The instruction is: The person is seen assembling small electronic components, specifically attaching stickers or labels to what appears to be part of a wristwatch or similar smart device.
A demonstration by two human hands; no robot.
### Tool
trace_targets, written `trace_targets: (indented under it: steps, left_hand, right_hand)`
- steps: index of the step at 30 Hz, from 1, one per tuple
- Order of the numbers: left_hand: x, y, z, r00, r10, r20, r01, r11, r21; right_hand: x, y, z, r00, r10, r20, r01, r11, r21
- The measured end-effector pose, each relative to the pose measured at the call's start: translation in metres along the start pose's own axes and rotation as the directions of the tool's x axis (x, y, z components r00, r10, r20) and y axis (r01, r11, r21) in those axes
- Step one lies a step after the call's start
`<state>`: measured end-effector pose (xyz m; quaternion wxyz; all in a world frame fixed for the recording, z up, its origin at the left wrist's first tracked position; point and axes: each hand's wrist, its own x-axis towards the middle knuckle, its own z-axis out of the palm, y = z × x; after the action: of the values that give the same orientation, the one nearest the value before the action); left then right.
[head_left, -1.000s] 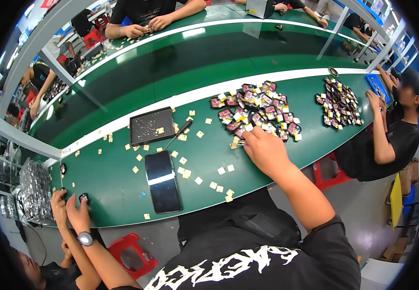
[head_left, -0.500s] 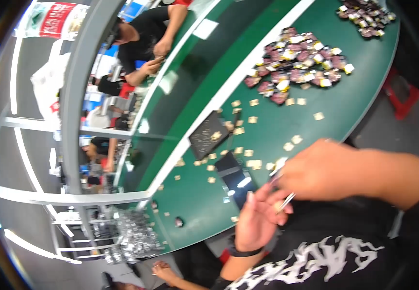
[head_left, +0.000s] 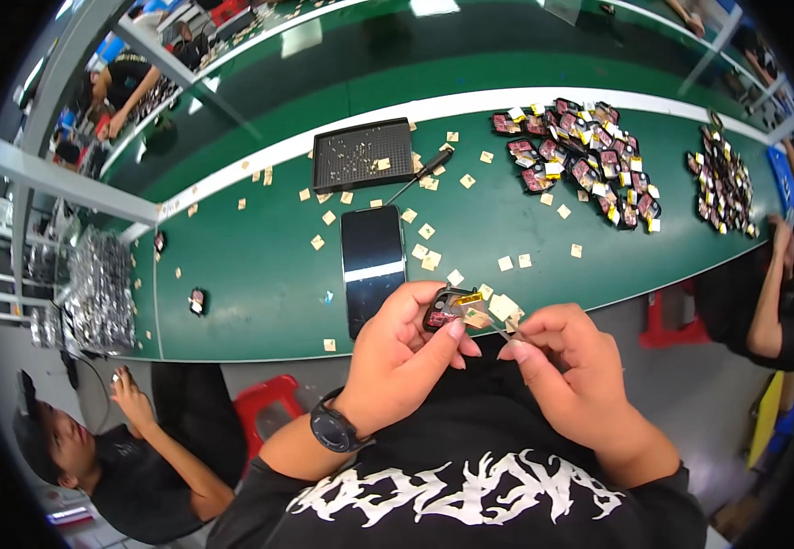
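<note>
Holding a small black part [head_left: 445,306] with a yellow strip on it, the left hand [head_left: 403,352] curls its fingers around the piece near the table's green edge [head_left: 259,343]. Just right of it, the right hand [head_left: 569,366] pinches a thin metal tool [head_left: 497,329] whose tip touches the part. Straight beyond the left hand lies a dark phone [head_left: 374,265], with a black tray [head_left: 363,154] and a screwdriver [head_left: 420,176] farther off. Beyond the right hand sits a heap of similar parts [head_left: 580,165].
</note>
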<state>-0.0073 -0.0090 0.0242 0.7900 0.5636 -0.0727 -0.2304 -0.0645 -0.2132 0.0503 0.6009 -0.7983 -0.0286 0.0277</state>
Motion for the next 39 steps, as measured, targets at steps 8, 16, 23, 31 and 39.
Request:
trace_targets:
  steps: [8, 16, 23, 31, 39]
  left_hand:
    - [-0.003, 0.003, -0.001, 0.959, 0.284, 0.019, -0.250, 0.808, 0.534]
    - [-0.002, 0.010, -0.007, 0.932, 0.343, 0.120, -0.336, 0.685, 0.647]
    - [-0.003, 0.008, -0.007, 0.946, 0.300, 0.121, -0.307, 0.716, 0.627]
    - [-0.002, -0.002, -0.012, 0.872, 0.436, 0.222, -0.443, 0.511, 0.737]
    - [-0.006, 0.014, -0.027, 0.976, 0.099, 0.193, -0.187, 0.833, 0.520]
  right_hand:
    - [0.003, 0.004, 0.005, 0.979, -0.130, -0.158, 0.139, 0.989, 0.046]
    - [0.015, 0.007, 0.007, 0.981, -0.111, -0.161, 0.098, 0.991, -0.089]
    - [0.013, 0.014, 0.020, 0.979, -0.086, -0.184, 0.064, 0.990, -0.123]
    - [0.012, 0.019, 0.029, 0.980, 0.004, -0.198, -0.030, 0.991, -0.130]
    - [0.009, 0.021, 0.033, 0.990, 0.097, -0.099, -0.090, 0.993, 0.073]
